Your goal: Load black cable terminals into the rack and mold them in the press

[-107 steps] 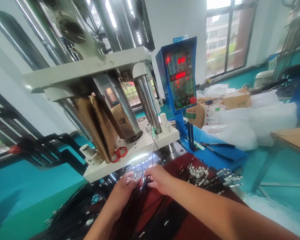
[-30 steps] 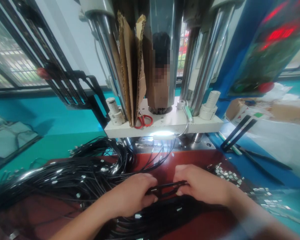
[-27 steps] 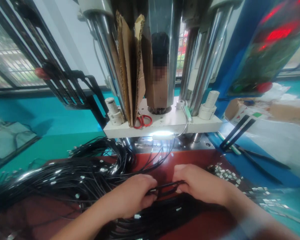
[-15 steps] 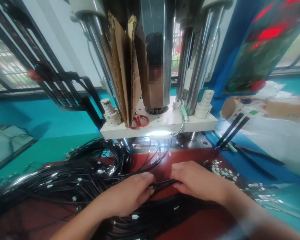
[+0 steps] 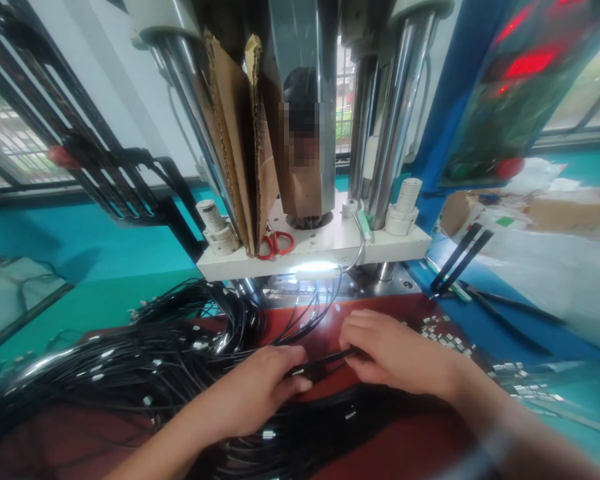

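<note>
Black cables stretch between my two hands above the red-brown work surface. My left hand is closed round them, thumb and forefinger towards the right. My right hand pinches the same cables a short way to the right, its fingertips partly hidden. Below the hands lies a bundle of black cables with small silvery connectors. To the left spreads a larger heap of black cables. A few thin cables run up under the lit lamp of the press.
Ahead stands a press with a white plate and steel columns. Red-handled scissors and folded cardboard rest on the plate. Metal connector ends lie at the right, near black strips and plastic bags.
The thumb and forefinger of my left hand have parted slightly at the cables. My right hand stays on them with little movement. The whole view has shifted a little.
</note>
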Tool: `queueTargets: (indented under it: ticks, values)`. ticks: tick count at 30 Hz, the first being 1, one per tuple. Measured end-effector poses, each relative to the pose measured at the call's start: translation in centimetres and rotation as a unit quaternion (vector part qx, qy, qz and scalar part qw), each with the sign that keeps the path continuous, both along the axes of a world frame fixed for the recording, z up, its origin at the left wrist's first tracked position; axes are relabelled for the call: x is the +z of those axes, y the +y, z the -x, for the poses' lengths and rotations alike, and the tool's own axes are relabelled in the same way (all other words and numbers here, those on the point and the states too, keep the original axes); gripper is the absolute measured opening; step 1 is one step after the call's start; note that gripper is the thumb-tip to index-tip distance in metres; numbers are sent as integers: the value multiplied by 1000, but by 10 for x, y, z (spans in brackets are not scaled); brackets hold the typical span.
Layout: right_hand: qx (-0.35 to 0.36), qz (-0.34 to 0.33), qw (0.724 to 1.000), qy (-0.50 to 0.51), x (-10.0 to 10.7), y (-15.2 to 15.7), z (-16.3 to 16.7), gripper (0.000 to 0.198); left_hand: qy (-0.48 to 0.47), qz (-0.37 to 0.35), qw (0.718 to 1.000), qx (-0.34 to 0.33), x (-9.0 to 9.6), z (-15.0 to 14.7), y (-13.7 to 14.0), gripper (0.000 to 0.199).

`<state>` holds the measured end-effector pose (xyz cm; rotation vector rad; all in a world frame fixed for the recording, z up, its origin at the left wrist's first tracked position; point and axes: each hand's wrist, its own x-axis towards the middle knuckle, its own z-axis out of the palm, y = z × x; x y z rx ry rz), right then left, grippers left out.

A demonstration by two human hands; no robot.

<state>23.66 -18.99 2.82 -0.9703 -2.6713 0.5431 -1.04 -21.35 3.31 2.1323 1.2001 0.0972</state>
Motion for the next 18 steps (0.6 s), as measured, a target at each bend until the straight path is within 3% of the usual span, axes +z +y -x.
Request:
queueTargets:
  ticks: [2, 8, 10, 13, 18]
  values:
    - [-13, 26, 1000, -8, 0, 0, -3, 7, -17, 23, 1000, 11, 0, 0, 1, 17]
    - [-8, 59, 998, 2, 4, 0, -9, 13, -70, 186, 980, 33, -9, 1, 6, 26]
    - [-11, 59, 998, -7, 4, -1, -9, 15, -54, 165, 984, 30, -8, 1, 6, 26]
    - [-12, 63, 998, -27, 2, -2, -8, 13, -23, 70, 997, 17, -3, -1, 4, 17]
    - [-31, 38, 997, -59, -15, -1, -5, 6, 31, -17, 999, 11, -9, -6, -1, 7]
